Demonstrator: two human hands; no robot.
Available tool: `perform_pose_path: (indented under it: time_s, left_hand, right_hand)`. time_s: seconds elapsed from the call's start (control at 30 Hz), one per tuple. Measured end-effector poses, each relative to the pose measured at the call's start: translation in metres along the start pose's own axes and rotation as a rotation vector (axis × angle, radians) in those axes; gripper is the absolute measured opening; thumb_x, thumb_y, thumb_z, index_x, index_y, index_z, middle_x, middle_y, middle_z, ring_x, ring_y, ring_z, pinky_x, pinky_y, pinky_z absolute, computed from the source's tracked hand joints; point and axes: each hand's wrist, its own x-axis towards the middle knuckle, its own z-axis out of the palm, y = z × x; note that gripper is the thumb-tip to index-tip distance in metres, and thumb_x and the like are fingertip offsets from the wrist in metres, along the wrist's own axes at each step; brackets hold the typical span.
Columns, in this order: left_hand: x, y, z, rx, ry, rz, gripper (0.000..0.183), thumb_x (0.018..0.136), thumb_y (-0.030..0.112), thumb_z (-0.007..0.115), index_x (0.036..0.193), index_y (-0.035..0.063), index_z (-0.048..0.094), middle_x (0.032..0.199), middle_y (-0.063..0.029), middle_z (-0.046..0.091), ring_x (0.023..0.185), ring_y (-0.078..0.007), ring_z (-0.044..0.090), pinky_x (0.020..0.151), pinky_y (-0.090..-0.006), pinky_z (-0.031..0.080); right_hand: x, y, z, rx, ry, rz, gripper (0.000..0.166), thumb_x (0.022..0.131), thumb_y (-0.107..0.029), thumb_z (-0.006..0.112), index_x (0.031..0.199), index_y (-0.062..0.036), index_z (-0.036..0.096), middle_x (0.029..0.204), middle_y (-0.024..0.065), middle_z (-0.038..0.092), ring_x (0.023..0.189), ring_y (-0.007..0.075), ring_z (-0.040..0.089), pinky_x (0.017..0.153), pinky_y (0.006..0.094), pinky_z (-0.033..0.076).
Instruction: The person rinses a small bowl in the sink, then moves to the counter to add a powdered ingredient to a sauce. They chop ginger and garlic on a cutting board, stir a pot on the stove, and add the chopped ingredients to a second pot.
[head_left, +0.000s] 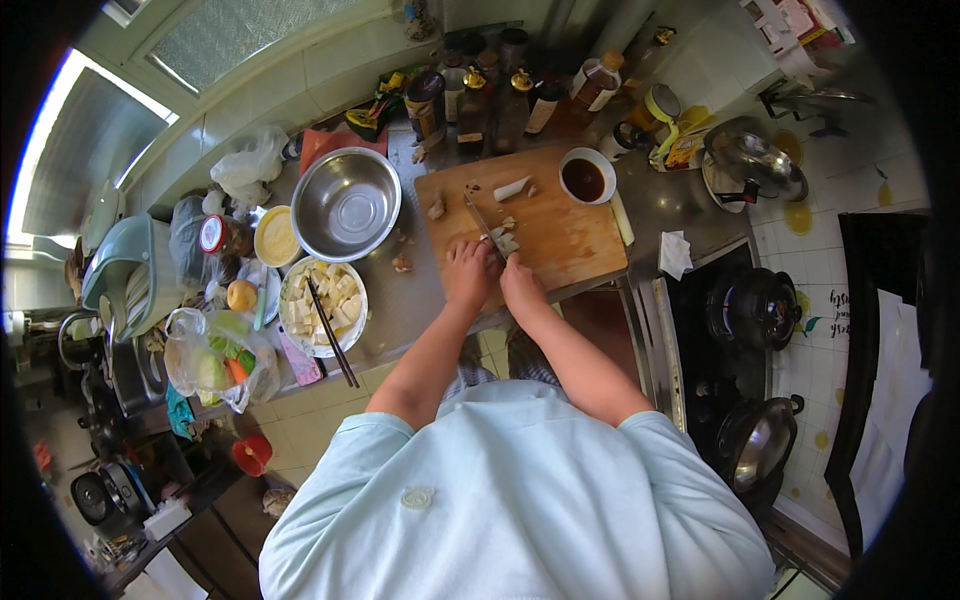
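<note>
My right hand grips the handle of a kitchen knife, its blade pointing away from me across a wooden cutting board. Close against the blade on the left, my left hand has curled fingers on the board; whatever lies under them is hidden. Pale chopped pieces, possibly garlic, lie just right of the blade. Farther up the board are a white stalk piece like scallion and a garlic-like clump. A white bowl of dark sauce stands at the board's upper right.
Left of the board are a steel basin, a bowl of tofu-like cubes with chopsticks across it, a yellow-filled bowl and a bag of vegetables. Bottles line the back. A stove with a black pot is at right.
</note>
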Motion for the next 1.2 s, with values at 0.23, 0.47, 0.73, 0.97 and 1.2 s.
perform_pose_path:
  time_s: [0.23,0.47,0.73,0.97,1.2]
  left_hand:
    - [0.027,-0.012,-0.004,-0.059,-0.019,0.03,0.02,0.07,0.011,0.066,0.09,0.0098,0.062,0.093,-0.0061,0.061,0.093,-0.0283,0.053,0.077,-0.04,0.04]
    - [0.005,-0.021,-0.025,-0.103,0.228,-0.312,0.012,0.077,0.014,0.067,0.082,0.006,0.059,0.086,-0.0111,0.058,0.083,-0.0311,0.055,0.069,-0.0413,0.044]
    - [-0.018,-0.028,-0.026,-0.336,0.076,-0.336,0.013,0.075,0.002,0.061,0.088,0.0039,0.062,0.087,-0.0141,0.058,0.08,-0.0324,0.058,0.071,-0.0388,0.048]
    - [-0.023,-0.031,-0.015,-0.26,0.057,-0.273,0.013,0.074,0.002,0.064,0.087,0.0052,0.062,0.085,-0.014,0.059,0.079,-0.0323,0.06,0.07,-0.0376,0.049]
    - [-0.02,-0.002,-0.026,-0.173,0.099,-0.236,0.012,0.075,0.005,0.064,0.086,0.0054,0.061,0.091,-0.0117,0.06,0.087,-0.0333,0.056,0.073,-0.0402,0.047]
  right_hand:
    - [-0.02,0.034,-0.028,0.114,0.234,-0.167,0.018,0.085,-0.013,0.053,0.094,0.0018,0.046,0.066,0.0267,0.056,0.065,0.046,0.057,0.056,0.0534,0.043]
    - [-0.035,0.061,-0.071,0.01,0.053,-0.037,0.02,0.086,-0.014,0.051,0.1,-0.0001,0.05,0.077,0.0225,0.062,0.072,0.0401,0.061,0.06,0.0485,0.047]
    - [-0.049,0.056,-0.069,0.024,0.034,-0.129,0.018,0.086,-0.017,0.053,0.095,-0.0016,0.049,0.079,0.021,0.063,0.073,0.0405,0.061,0.061,0.0495,0.048]
    - [-0.065,0.027,-0.056,0.078,-0.06,-0.199,0.017,0.085,-0.016,0.054,0.095,-0.0022,0.049,0.077,0.0223,0.062,0.072,0.0415,0.06,0.061,0.0513,0.047]
    - [-0.067,0.027,-0.038,0.058,-0.035,-0.188,0.02,0.084,-0.015,0.054,0.098,-0.0022,0.048,0.079,0.0226,0.062,0.071,0.0431,0.06,0.062,0.0508,0.048]
